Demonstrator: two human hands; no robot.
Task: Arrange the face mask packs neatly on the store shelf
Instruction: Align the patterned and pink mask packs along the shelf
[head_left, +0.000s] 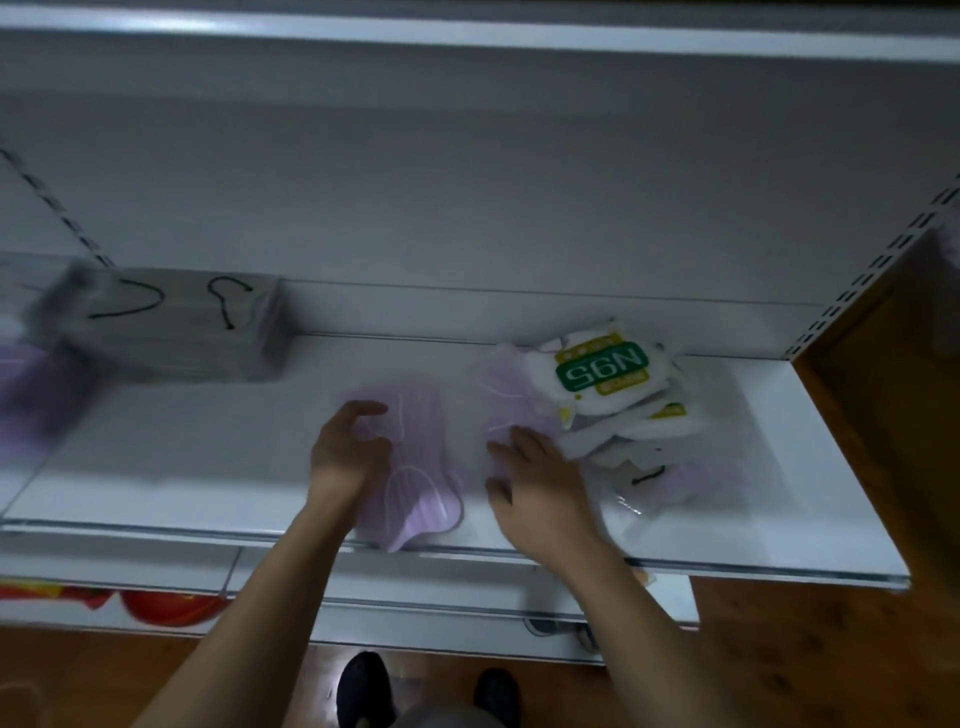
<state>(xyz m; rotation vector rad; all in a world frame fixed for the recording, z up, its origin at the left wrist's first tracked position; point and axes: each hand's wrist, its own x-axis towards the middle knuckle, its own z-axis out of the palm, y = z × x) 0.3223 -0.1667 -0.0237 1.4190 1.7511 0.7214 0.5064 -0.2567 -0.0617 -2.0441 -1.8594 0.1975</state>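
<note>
Both hands are open with fingers loosely spread, neither one clamped on a pack. The left hand (349, 451) rests its fingertips on the left edge of a lilac mask pack (415, 467) that lies flat near the front lip of the white shelf (218, 457). The right hand (540, 486) lies palm down just beside it, its fingers touching the lower edge of a second lilac pack (511, 395). That second pack is partly tucked under a loose, untidy pile of white packs (623, 415) to the right, the topmost showing a green N95 label (601, 370) seen upside down. At the back left of the shelf sits a grey stack of masks (176, 327) with black ear loops on top; further left a blurred purple shape cannot be made out. Below the shelf edge, two dark shoes (363, 686) stand on a wooden floor (805, 665).
</note>
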